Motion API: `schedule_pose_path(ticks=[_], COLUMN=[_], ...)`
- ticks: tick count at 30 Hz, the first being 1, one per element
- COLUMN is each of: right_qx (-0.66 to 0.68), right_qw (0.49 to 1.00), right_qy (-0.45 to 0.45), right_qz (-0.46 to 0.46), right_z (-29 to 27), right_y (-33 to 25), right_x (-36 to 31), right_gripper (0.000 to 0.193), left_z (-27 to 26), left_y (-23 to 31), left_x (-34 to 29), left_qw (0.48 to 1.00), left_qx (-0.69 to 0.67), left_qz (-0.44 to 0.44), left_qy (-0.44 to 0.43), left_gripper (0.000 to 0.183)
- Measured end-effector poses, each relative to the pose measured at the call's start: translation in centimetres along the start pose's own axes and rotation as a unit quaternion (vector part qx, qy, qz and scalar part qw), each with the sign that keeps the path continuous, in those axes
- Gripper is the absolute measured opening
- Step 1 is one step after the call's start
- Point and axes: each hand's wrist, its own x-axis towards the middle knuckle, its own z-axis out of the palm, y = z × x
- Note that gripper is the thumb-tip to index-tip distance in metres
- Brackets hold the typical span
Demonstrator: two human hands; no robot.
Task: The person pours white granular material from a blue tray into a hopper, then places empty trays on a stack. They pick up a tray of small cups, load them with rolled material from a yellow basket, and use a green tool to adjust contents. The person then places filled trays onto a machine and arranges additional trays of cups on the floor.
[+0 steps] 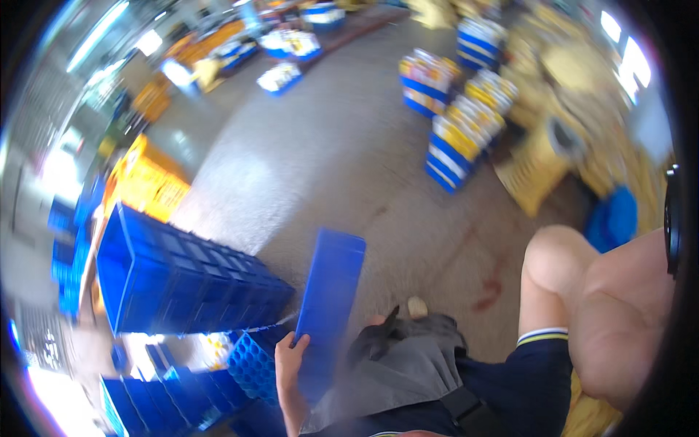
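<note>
With blue crates (196,280) stacked at frame left, my left hand (290,358) grips a blue bin (332,291), lower centre, not yet set down; my right hand is unseen.

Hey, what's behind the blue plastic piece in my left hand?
Gray floor shows past the upper end of the blue plastic piece in your left hand, with stacked blue crates to its left. What lies directly behind it is covered.

Spreads mid-frame as grey floor (291,146), bearing stacked, filled blue-and-white crates (463,137) at upper right and a tan sack (530,173) beside them.
</note>
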Motion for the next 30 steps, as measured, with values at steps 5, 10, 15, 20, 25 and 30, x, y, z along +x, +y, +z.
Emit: schedule_pose_path(ticks=[5, 10, 15, 20, 25, 30], right_qx=[0.058, 0.147, 0.126, 0.139, 0.214, 0.29], right_qw=[0.993, 0.872, 0.788, 0.768, 0.75, 0.752], right_qy=[-0.008, -0.423, -0.588, -0.619, -0.622, -0.591], right_qz=[0.107, 0.199, 0.13, 0.082, 0.072, -0.001], right_z=[13.1, 33.7, 44.3, 54.5, 69.8, 89.2], right_y=[19.8, 33.4, 44.6, 56.6, 67.0, 73.5], right_x=[-9.3, -28.3, -37.3, -44.2, -51.2, -51.0], right_gripper=[0.027, 0.05, 0.061, 0.051, 0.053, 0.06], left_z=[0.1, -0.2, -6.2, -11.7, -18.0, -28.3], left_y=[7.4, 13.5, 21.4, 24.8, 26.6, 29.1], left_x=[14.1, 31.3, 47.2, 61.4, 77.5, 84.9], left_qw=[0.998, 0.993, 0.996, 0.992, 0.995, 0.989], left_qx=[0.005, 0.067, 0.074, 0.11, 0.101, 0.087], left_qz=[-0.021, 0.006, -0.03, 0.049, -0.016, 0.033], left_qy=[0.059, 0.098, 0.033, 0.039, 0.008, 0.116], left_gripper=[0.03, 0.04, 0.041, 0.048, 0.042, 0.039])
